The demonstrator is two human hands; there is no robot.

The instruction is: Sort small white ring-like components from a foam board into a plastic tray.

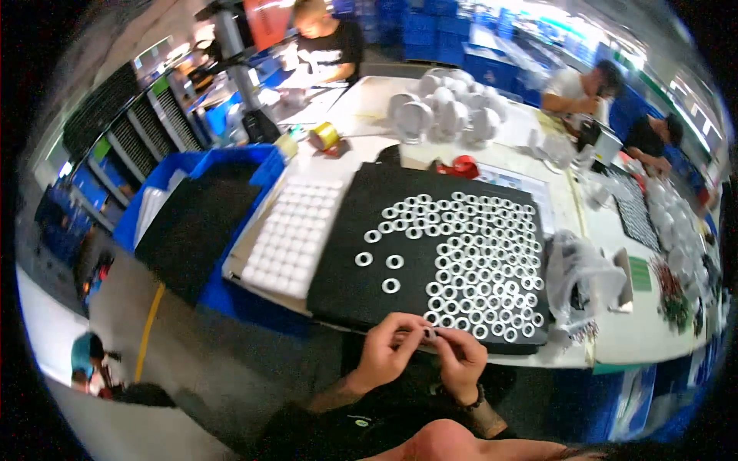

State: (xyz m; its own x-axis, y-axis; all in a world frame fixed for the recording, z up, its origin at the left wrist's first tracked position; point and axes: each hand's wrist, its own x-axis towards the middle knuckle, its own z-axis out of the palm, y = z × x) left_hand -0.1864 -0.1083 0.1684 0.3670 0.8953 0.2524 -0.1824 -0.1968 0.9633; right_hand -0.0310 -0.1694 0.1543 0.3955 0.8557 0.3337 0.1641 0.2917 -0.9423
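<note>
My left hand (387,352) and my right hand (461,361) meet at the front edge of a black foam mat (346,230). Both pinch a small pale ring (430,334) with a dark middle between thumbs and fingertips. The fingers partly cover the piece, and its details are too small to make out. Just beyond my hands, many white rings (463,261) lie flat on the mat, packed in rough rows on its right half. A few, such as one loose ring (391,286), lie apart toward the left.
Left of the mat stands a white tray (292,238) of round white pieces, beside a blue bin (273,165) holding black sheets. Behind are a yellow tape roll (324,136), a red tape roll (464,166) and white cups (446,111). A plastic bag (580,276) lies right. Other people work farther off.
</note>
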